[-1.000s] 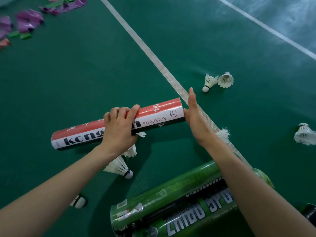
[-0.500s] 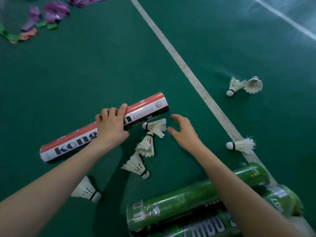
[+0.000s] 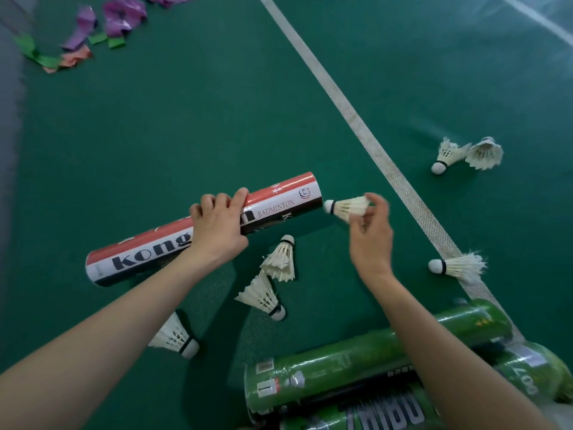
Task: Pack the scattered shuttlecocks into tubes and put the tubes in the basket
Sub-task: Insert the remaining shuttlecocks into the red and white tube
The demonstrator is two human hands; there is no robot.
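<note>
Head view
Floor: green court mat (image 3: 186,125), faintly textured; a white woven boundary line (image 3: 366,131) runs diagonally from top centre to lower right. A second pale line (image 3: 539,20) crosses the top right corner, where the surface shows a dull sheen.
Left edge: a grey strip (image 3: 9,150) borders the mat.
Litter: purple, green and orange wrapper scraps (image 3: 83,35) lie at top left.
Left hand: left hand (image 3: 217,225) wraps over the middle of the red-white tube (image 3: 198,231), fingers curled round it; the tube is tilted, its open end to the right.
Right hand: right hand (image 3: 370,231) pinches a shuttlecock (image 3: 348,207) by the feathers, cork pointing at the tube mouth, just short of it.
Loose shuttlecocks: two (image 3: 280,259) below the tube, one (image 3: 175,336) under the left forearm, one (image 3: 455,265) on the boundary line, a touching pair (image 3: 465,155) beyond it.
Near edge: green tubes (image 3: 356,358) lie stacked at bottom right.
</note>
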